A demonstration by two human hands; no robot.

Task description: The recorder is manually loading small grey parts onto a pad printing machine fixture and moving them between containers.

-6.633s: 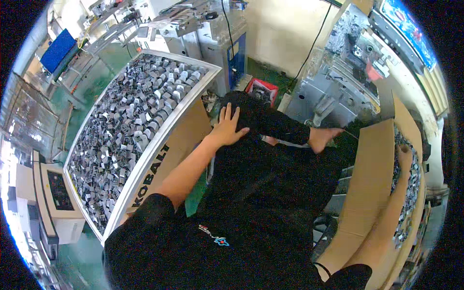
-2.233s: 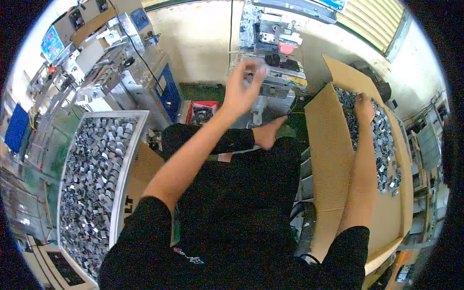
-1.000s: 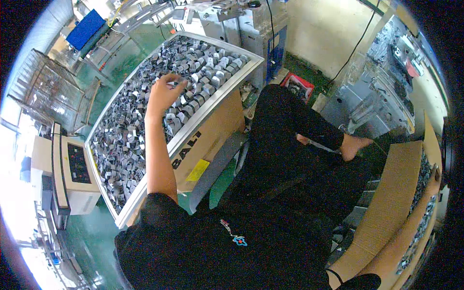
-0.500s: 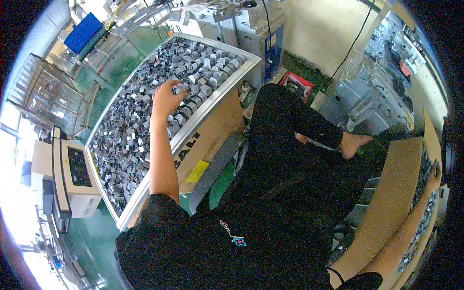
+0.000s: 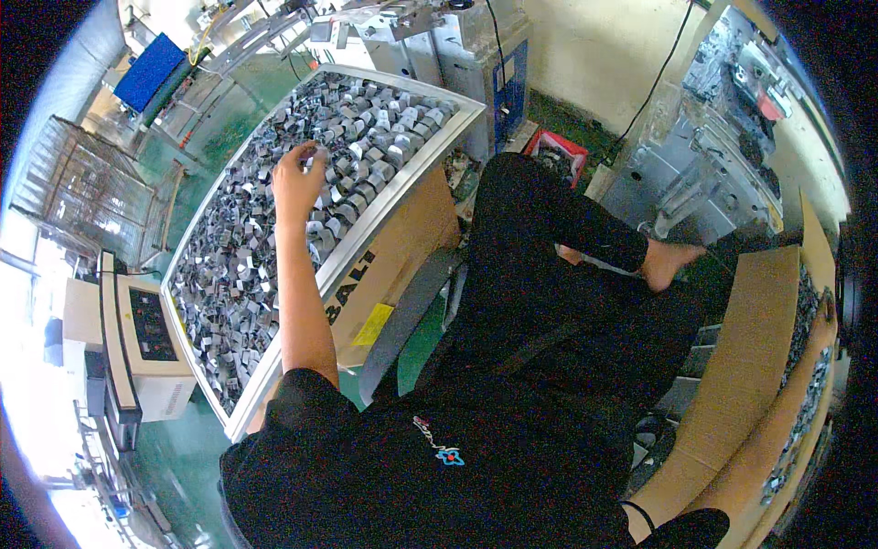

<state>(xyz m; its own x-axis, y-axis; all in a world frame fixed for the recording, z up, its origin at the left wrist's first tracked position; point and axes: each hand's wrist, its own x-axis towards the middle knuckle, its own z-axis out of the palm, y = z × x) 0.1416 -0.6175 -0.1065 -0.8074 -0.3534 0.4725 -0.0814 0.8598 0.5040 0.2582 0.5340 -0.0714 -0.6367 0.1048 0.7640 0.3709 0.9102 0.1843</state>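
Currently | white-rimmed box [image 5: 416,233]: curved grey pieces [image 5: 238,265] | cardboard carton [image 5: 741,348]: loose grey pieces [image 5: 809,414]

floor [image 5: 160,448]: green | wall [image 5: 599,55]: pale cream | left edge: bright glare [image 5: 35,384]

Left hand [image 5: 297,189] over heaped grey pieces [image 5: 240,247], right hand [image 5: 827,311] at cardboard box [image 5: 736,357].

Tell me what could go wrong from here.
The bare left hand might get scraped by the loose grey pieces below it. Pieces lying close to the bin's white rim could spill if brushed. The right hand, dim at the picture's edge by the carton, could fumble unnoticed.
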